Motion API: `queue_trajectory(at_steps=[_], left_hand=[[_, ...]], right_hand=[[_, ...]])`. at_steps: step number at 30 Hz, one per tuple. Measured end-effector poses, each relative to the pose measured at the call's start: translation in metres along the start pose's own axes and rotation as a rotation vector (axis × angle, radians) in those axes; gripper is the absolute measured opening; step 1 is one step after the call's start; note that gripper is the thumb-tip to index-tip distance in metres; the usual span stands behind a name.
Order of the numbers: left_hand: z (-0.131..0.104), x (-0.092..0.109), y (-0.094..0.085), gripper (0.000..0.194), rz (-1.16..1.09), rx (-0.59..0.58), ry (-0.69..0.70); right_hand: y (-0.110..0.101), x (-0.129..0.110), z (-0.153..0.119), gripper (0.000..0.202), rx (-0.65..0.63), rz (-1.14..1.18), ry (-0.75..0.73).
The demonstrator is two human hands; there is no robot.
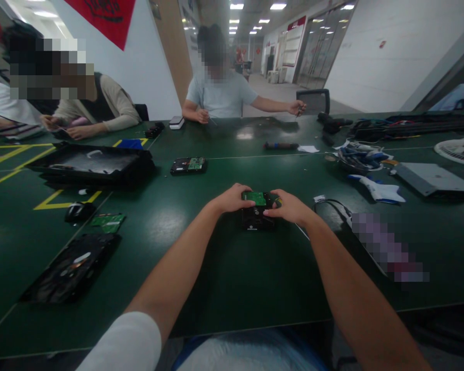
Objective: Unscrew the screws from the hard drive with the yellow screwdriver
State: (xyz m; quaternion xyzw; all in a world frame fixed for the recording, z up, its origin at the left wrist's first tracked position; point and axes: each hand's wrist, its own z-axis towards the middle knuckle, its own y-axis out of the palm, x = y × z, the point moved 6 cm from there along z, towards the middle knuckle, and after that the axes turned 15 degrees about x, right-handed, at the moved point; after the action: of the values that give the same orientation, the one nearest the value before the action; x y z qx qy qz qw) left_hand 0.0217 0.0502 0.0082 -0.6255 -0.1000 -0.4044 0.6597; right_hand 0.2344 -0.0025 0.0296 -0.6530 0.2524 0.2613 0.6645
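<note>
A black hard drive [258, 219] with a green circuit board [256, 198] on its upper part lies on the dark green table [232, 283] in front of me. My left hand [235, 198] grips its left side, thumb over the board's edge. My right hand [288, 206] holds the drive's right side, with the fingers curled around the handle of a screwdriver [278, 202]. The thin shaft [302, 231] sticks out below my right hand.
Another drive [188, 165] lies beyond my left hand. At left are a black tray [93, 162], a mouse [79, 211], a loose board [108, 222] and a black part [71, 268]. At right are gloves [377, 189], a metal box [436, 179] and cables [361, 154]. People sit opposite.
</note>
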Motion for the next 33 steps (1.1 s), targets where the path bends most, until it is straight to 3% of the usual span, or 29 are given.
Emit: queue_trajectory(at_steps=[3,8,14,21,26,33], left_hand=[[0.000,0.000,-0.001,0.069,0.007,0.008,-0.002],[0.000,-0.002,0.000,0.070,0.003,0.014,-0.013],[0.002,-0.005,0.001,0.073,0.003,0.008,-0.009],[0.002,-0.001,-0.001,0.072,0.023,-0.003,-0.010],[0.002,-0.003,-0.001,0.072,0.019,0.002,-0.001],[0.004,-0.008,0.003,0.069,-0.007,0.030,0.002]], right_hand=[[-0.003,0.000,0.001,0.088,0.041,-0.010,-0.001],[-0.026,0.001,0.015,0.046,0.286,-0.012,0.005],[-0.055,-0.017,0.028,0.051,0.480,0.100,-0.136],[-0.068,-0.037,0.021,0.050,0.648,0.118,-0.288],[-0.075,-0.058,0.022,0.040,0.637,0.124,-0.410],[-0.084,-0.103,0.028,0.032,0.626,-0.148,-0.493]])
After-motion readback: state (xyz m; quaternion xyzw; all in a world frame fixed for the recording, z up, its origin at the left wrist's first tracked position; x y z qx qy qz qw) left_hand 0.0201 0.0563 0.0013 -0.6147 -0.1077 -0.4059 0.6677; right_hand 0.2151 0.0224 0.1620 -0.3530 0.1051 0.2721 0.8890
